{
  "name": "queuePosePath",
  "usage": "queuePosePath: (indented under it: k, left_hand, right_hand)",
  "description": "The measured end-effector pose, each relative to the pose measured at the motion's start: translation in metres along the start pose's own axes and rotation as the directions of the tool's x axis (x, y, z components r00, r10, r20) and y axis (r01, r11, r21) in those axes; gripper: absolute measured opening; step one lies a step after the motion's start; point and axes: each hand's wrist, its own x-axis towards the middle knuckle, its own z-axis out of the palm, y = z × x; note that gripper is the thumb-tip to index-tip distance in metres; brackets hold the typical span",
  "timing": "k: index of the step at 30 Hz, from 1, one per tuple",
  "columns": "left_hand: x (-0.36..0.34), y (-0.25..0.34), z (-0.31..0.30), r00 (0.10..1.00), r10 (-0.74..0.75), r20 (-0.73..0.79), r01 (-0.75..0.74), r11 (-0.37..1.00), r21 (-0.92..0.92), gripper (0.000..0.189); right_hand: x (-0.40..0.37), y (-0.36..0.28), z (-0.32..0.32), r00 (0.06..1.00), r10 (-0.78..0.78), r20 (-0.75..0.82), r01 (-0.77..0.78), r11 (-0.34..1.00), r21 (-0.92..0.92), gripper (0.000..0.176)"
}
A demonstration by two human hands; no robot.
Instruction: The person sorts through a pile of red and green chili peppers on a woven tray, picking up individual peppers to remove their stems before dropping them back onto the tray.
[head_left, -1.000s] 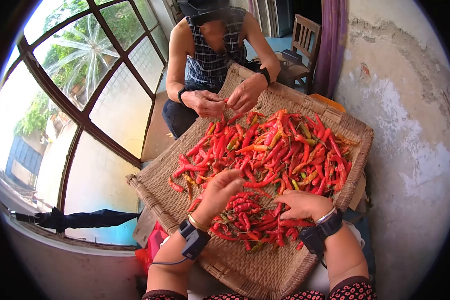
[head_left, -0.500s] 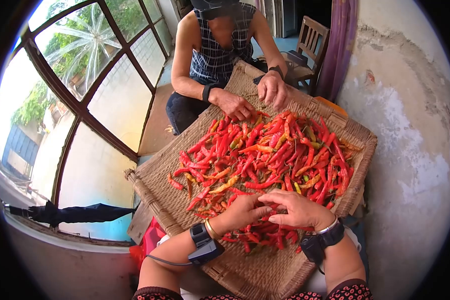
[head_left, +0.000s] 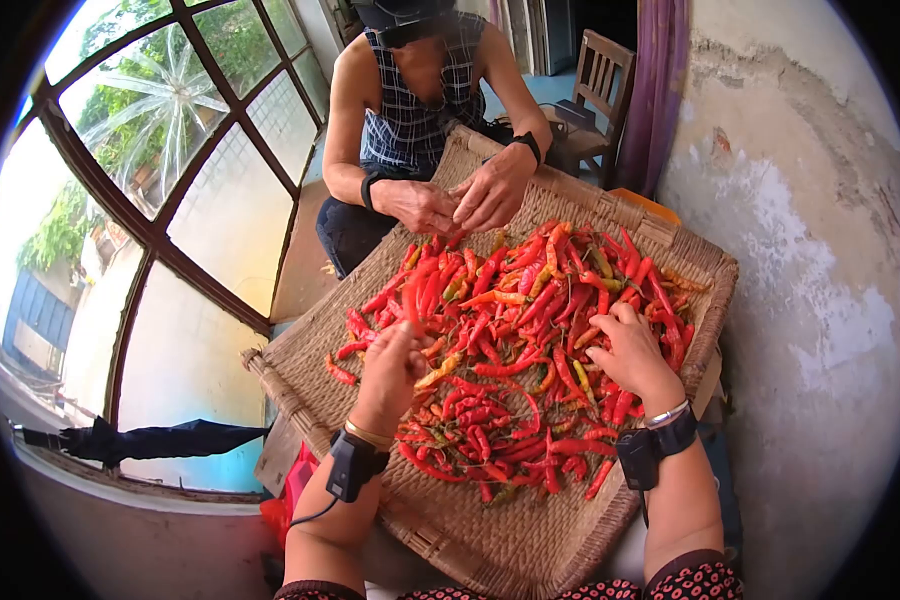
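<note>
Red chili peppers (head_left: 530,300), with some orange and yellow ones among them, lie heaped on a woven tray (head_left: 305,375). My left hand (head_left: 395,365) is raised over the left part of the heap, its fingers closed round a red pepper (head_left: 413,300) that points up and is blurred. On the right of the heap, my right hand (head_left: 632,350) has its fingers apart and touches the peppers. A smaller group of peppers (head_left: 490,430) lies nearer to me, between my forearms.
Across the tray sits another person (head_left: 420,110), whose two hands (head_left: 460,200) meet above its far edge. Behind are a wooden chair (head_left: 602,85) and a purple curtain (head_left: 655,90). A dark folded umbrella (head_left: 170,440) lies by the window at left.
My hands have parted: the left moved left and up and now holds a pepper, the right moved up onto the heap. The other person's hands have come together. The view has shifted slightly.
</note>
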Motion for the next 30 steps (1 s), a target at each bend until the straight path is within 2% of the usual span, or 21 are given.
queuePosePath:
  k: [3, 6, 8, 10, 12, 16, 19, 21, 22, 24, 25, 27, 28, 30]
  left_hand:
    - [0.008, 0.010, -0.013, 0.992, 0.052, -0.114, -0.058, 0.997, -0.054, 0.021]
    - [0.017, 0.009, -0.026, 0.980, 0.053, -0.192, -0.064, 0.997, -0.048, 0.026]
    - [0.016, 0.004, -0.023, 0.975, 0.069, -0.212, -0.085, 0.994, -0.066, 0.031]
    - [0.015, 0.001, -0.025, 0.974, 0.077, -0.211, -0.101, 0.989, -0.107, 0.048]
    - [0.008, -0.001, -0.015, 0.974, 0.099, -0.203, -0.119, 0.989, -0.087, 0.050]
    - [-0.012, -0.005, 0.011, 0.989, 0.070, -0.132, -0.079, 0.994, -0.069, 0.056]
    - [-0.017, -0.007, 0.018, 0.990, 0.077, -0.118, -0.087, 0.992, -0.089, 0.053]
    - [-0.016, -0.008, 0.016, 0.994, 0.104, -0.038, -0.107, 0.991, -0.081, 0.042]
    - [-0.015, -0.010, 0.014, 0.994, 0.104, -0.038, -0.107, 0.991, -0.082, 0.042]
    - [-0.014, -0.014, 0.010, 0.987, -0.064, 0.145, 0.066, 0.998, -0.007, 0.028]
    - [-0.016, -0.017, 0.012, 0.987, -0.064, 0.146, 0.066, 0.998, -0.008, 0.028]
    - [-0.025, -0.021, 0.026, 0.969, -0.107, 0.221, 0.050, 0.968, 0.247, 0.023]
    - [-0.026, -0.026, 0.026, 0.946, -0.095, 0.310, -0.002, 0.954, 0.300, 0.024]
    - [-0.029, -0.032, 0.028, 0.929, -0.131, 0.346, 0.006, 0.940, 0.341, 0.024]
  right_hand:
    - [0.002, 0.008, 0.004, 1.000, 0.008, 0.018, -0.009, 1.000, 0.029, 0.042]
    - [0.004, 0.012, 0.008, 0.999, -0.015, -0.045, 0.019, 0.995, 0.097, 0.043]
    - [0.004, 0.009, 0.006, 0.999, 0.014, 0.045, -0.018, 0.996, 0.088, 0.042]
    - [0.006, 0.010, 0.005, 0.995, 0.040, 0.089, -0.049, 0.994, 0.101, 0.040]
    - [0.006, 0.007, 0.002, 0.981, 0.096, 0.171, -0.115, 0.988, 0.107, 0.038]
    - [0.007, 0.003, 0.003, 0.973, 0.130, 0.190, -0.133, 0.991, 0.004, 0.038]
    - [0.006, 0.000, 0.002, 0.974, 0.075, 0.212, -0.071, 0.997, -0.030, 0.038]
    - [0.004, 0.002, 0.010, 0.997, 0.000, 0.081, -0.001, 1.000, 0.020, 0.038]
    - [0.004, 0.003, 0.010, 0.997, 0.000, 0.081, -0.002, 1.000, 0.019, 0.038]
    - [0.004, 0.005, 0.010, 0.987, 0.018, 0.159, -0.020, 1.000, 0.009, 0.039]
    - [0.006, 0.006, 0.010, 0.987, 0.019, 0.159, -0.020, 1.000, 0.009, 0.039]
    - [0.011, 0.007, 0.012, 0.928, 0.056, 0.368, -0.057, 0.998, -0.008, 0.047]
    - [0.010, 0.008, 0.013, 0.928, 0.057, 0.369, -0.058, 0.998, -0.009, 0.047]
    - [0.009, 0.008, 0.015, 0.939, -0.017, 0.342, 0.006, 0.999, 0.033, 0.040]
